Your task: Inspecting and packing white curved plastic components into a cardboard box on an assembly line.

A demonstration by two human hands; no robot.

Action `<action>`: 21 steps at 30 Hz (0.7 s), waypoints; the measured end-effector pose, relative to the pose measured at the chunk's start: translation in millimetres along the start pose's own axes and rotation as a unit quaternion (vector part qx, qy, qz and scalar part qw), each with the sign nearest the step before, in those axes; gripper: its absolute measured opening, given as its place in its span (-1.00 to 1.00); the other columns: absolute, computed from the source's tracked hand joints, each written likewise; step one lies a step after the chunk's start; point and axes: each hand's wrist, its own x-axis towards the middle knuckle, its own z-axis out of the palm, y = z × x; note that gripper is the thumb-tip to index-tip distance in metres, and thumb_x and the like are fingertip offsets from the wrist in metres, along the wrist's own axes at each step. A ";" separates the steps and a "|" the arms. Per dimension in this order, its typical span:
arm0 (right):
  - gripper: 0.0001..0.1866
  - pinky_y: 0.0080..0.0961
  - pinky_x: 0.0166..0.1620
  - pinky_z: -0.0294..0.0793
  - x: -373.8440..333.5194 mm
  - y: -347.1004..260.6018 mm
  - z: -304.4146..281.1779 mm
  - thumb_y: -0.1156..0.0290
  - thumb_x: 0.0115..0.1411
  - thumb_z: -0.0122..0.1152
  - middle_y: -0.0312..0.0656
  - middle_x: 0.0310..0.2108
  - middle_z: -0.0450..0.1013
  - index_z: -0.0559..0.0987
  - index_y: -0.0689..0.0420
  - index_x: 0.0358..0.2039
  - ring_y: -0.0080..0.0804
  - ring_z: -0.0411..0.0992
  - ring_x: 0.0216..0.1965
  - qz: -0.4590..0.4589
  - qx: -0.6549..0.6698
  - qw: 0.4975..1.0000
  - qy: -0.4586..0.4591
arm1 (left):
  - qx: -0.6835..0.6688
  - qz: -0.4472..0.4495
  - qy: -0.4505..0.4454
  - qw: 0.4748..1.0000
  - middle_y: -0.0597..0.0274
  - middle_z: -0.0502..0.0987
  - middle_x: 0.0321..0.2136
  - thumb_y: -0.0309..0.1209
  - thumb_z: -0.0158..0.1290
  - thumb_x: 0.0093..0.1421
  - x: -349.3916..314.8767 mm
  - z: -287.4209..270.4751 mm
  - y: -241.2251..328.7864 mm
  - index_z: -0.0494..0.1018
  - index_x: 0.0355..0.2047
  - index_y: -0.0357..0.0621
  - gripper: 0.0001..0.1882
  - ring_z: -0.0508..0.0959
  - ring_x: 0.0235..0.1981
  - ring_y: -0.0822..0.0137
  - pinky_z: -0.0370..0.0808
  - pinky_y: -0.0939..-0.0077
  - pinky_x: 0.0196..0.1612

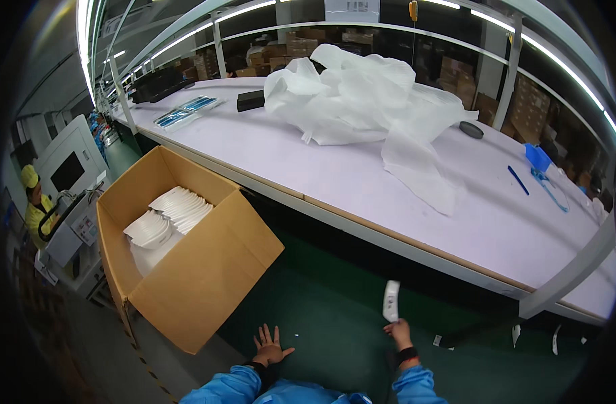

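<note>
My right hand (399,332) pinches the lower end of a short, curved white strip (391,299) with small dark marks on it. The strip points away from me, above the green floor (335,323) and short of the table's front edge. To the left, my left hand (270,347) holds nothing; its fingers are spread wide. Beyond that hand stands an open cardboard box (207,269). Inside it, curved white pieces (181,207) are stacked in rows.
On the long white table (348,182) lies a crumpled heap of white foam sheet (375,101). A blue pen (518,180), a blue holder (538,157) and a black block (251,100) lie around it. White scraps (516,335) dot the floor at right. A person in yellow (39,209) works far left.
</note>
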 end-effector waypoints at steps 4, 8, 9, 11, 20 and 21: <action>-0.65 -0.51 -0.34 0.51 -60.0 -23.7 47.7 0.38 0.35 -0.47 0.05 -0.39 0.54 0.31 0.34 -0.15 -0.37 0.51 -0.43 -0.002 0.074 0.986 -0.152 | -0.153 -0.009 -0.103 0.983 -0.29 -0.37 0.30 0.30 -0.11 0.08 12.6 -27.3 53.7 -0.34 0.32 -0.21 0.10 -0.36 0.33 -0.16 -0.19 -0.06 0.29; -0.65 -0.31 -0.32 0.53 -137.9 -87.6 84.3 0.44 0.22 -0.13 0.10 -0.40 0.52 0.30 0.31 0.00 -0.16 0.53 -0.44 -0.198 -0.161 0.957 -0.139 | -0.595 0.112 -0.062 0.793 -0.21 0.19 0.11 -0.06 0.09 0.13 38.0 -8.7 136.6 -0.17 0.27 -0.34 -0.06 0.21 0.16 0.08 0.21 0.35 0.15; -0.65 -0.31 -0.32 0.53 -151.4 -101.8 86.3 0.44 0.22 -0.13 0.10 -0.40 0.52 0.30 0.31 0.00 -0.16 0.53 -0.44 -0.197 -0.157 0.958 -0.136 | -0.640 0.128 -0.040 0.757 -0.11 0.31 0.01 -0.21 0.13 0.14 41.2 -12.2 157.9 -0.13 0.25 -0.37 -0.13 0.36 0.04 0.19 0.35 0.39 0.04; -0.51 -0.22 -0.32 0.51 -171.2 -120.4 86.2 0.43 0.14 -0.03 0.05 -0.46 0.50 0.28 0.22 0.12 -0.07 0.51 -0.45 -0.249 -0.412 0.874 -0.060 | -0.642 0.055 0.034 0.764 -0.07 0.34 -0.08 -0.24 0.13 0.13 29.4 -20.6 191.6 -0.13 0.22 -0.35 -0.15 0.44 -0.09 0.18 0.44 0.41 -0.08; -0.33 -0.20 -0.24 0.50 -209.4 -92.7 52.4 0.41 0.07 0.09 -0.02 -0.32 0.51 0.18 0.00 0.24 0.01 0.49 -0.34 -0.286 -0.307 0.904 -0.086 | -0.756 0.068 -0.111 0.641 0.10 0.44 -0.43 -0.43 0.00 0.16 -3.8 -56.5 211.4 0.20 -0.10 -0.13 -0.69 0.52 -0.53 0.25 0.52 0.41 -0.48; -0.33 -0.17 -0.14 0.47 -207.0 -83.4 48.0 0.42 0.06 0.09 0.08 -0.17 0.45 0.18 0.06 0.23 0.04 0.45 -0.19 -0.267 -0.288 0.916 -0.079 | -0.768 0.082 -0.145 0.619 0.11 0.44 -0.44 -0.35 -0.01 0.21 -6.1 -63.0 209.1 0.22 -0.10 -0.11 -0.71 0.52 -0.53 0.25 0.51 0.40 -0.47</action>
